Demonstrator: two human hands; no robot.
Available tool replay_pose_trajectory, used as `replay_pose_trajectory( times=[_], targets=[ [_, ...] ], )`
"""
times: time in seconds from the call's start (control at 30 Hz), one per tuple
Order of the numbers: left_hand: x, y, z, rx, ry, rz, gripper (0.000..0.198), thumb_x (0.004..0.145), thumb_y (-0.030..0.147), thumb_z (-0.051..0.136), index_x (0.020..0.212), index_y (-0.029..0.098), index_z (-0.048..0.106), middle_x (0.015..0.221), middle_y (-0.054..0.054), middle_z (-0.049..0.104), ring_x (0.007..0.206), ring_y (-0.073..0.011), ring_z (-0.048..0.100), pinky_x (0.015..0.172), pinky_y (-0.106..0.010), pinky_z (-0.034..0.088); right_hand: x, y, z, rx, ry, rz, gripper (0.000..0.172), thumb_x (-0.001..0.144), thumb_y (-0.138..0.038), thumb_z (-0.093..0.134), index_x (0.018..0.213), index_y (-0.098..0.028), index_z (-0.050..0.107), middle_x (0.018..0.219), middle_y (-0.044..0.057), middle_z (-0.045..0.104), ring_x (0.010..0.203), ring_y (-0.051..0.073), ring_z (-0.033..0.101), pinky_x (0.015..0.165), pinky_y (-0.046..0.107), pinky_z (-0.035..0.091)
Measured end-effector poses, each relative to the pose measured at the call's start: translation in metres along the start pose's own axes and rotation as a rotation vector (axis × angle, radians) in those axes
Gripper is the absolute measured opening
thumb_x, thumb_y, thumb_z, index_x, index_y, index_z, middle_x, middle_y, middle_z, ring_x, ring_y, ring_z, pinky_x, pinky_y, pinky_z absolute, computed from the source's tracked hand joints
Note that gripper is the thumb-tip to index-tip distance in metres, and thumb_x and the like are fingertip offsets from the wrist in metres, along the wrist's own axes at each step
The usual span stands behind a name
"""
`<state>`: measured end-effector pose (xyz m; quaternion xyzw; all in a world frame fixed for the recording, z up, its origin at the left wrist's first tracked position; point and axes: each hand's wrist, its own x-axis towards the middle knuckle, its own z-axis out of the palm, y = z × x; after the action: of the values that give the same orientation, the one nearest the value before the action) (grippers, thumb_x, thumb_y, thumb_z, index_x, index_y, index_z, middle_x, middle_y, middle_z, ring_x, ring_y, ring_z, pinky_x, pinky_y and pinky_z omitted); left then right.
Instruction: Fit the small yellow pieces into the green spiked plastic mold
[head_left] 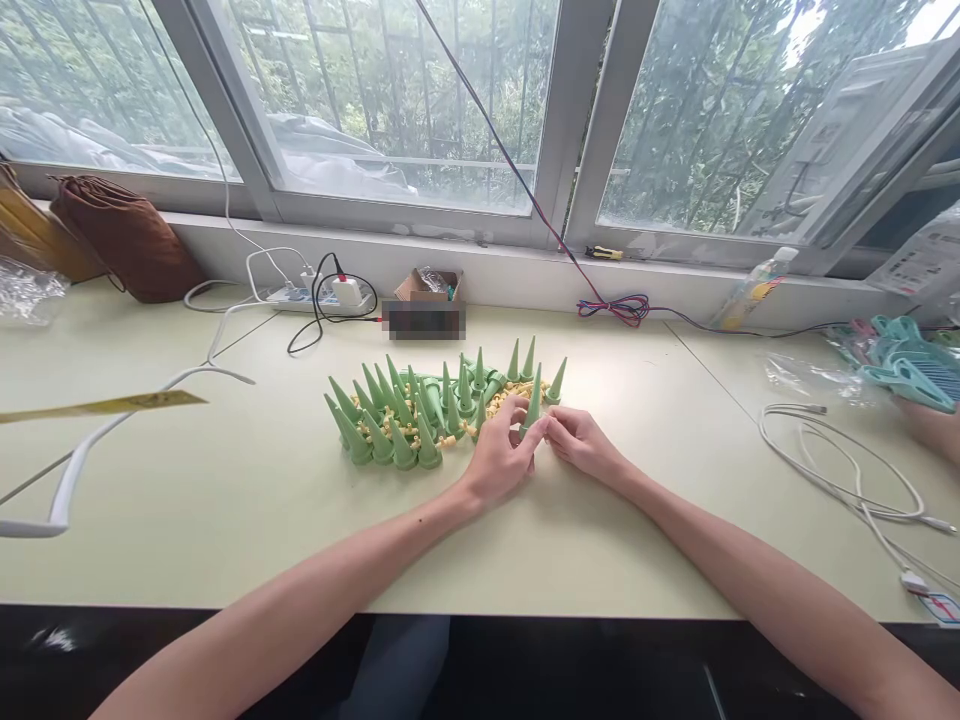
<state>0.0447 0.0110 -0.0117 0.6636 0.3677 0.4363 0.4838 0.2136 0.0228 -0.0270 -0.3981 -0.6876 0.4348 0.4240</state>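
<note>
My left hand (pixel 499 455) is closed around the lower part of a green plastic cone spike (pixel 533 398), which points upward. My right hand (pixel 585 442) pinches at the cone's right side, its fingertips meeting my left thumb. Whatever lies between those right fingertips is too small to make out. Left of my hands, several like green cones (pixel 405 450) stand in rows, some with small yellow fittings at their bases. Behind my left hand is a pile of small yellow plastic fittings (pixel 499 398). Another upright cone (pixel 557 382) stands just beyond my right hand.
At the back are a small cardboard box (pixel 429 285), a power strip (pixel 300 298) with cables and a brown bag (pixel 127 240). A bottle (pixel 756 290) leans on the sill. To the right lie a white cable (pixel 855 470) and teal clips (pixel 900 360) by another person's hand (pixel 930 430).
</note>
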Motion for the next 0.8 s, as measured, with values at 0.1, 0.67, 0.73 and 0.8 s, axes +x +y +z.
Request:
replay_pose_trajectory(
  times=[0.1,0.67,0.73,0.8],
  targets=[
    [-0.0004,0.0012,0.0002,-0.003,0.003,-0.004,0.034,0.091,0.051,0.057,0.1,0.021,0.044,0.083,0.002,0.053,0.042,-0.0061,0.053,0.037,-0.019,0.043,-0.0002,-0.0003,0.0001,-0.015,0.002,-0.004,0.044,0.094,-0.054,0.051,0.067,-0.02,0.044,0.053,-0.006,0.037,0.047,0.009,0.032,0.044,0.024,0.025],
    [-0.0004,0.0014,-0.0008,0.008,0.003,-0.011,0.036,0.09,0.053,0.057,0.102,0.021,0.046,0.086,0.0,0.055,0.041,-0.0055,0.052,0.036,-0.019,0.042,0.0004,-0.0016,0.0004,-0.065,-0.001,-0.029,0.044,0.095,-0.053,0.049,0.065,-0.02,0.044,0.052,-0.005,0.04,0.049,0.011,0.035,0.046,0.025,0.027],
    [-0.0004,0.0014,-0.0007,0.013,0.0,-0.007,0.035,0.09,0.052,0.057,0.102,0.021,0.046,0.087,0.0,0.056,0.041,-0.0054,0.052,0.036,-0.019,0.043,0.0002,-0.0016,0.0005,-0.058,-0.001,-0.028,0.045,0.095,-0.054,0.049,0.065,-0.02,0.043,0.052,-0.005,0.039,0.049,0.011,0.035,0.046,0.025,0.027],
    [-0.0004,0.0013,-0.0006,0.016,-0.002,-0.005,0.035,0.09,0.052,0.057,0.101,0.021,0.046,0.087,0.0,0.056,0.041,-0.0054,0.053,0.036,-0.019,0.043,0.0001,-0.001,0.0005,-0.052,-0.001,-0.025,0.045,0.095,-0.055,0.049,0.065,-0.021,0.043,0.052,-0.005,0.039,0.049,0.011,0.035,0.046,0.025,0.028]
  ],
)
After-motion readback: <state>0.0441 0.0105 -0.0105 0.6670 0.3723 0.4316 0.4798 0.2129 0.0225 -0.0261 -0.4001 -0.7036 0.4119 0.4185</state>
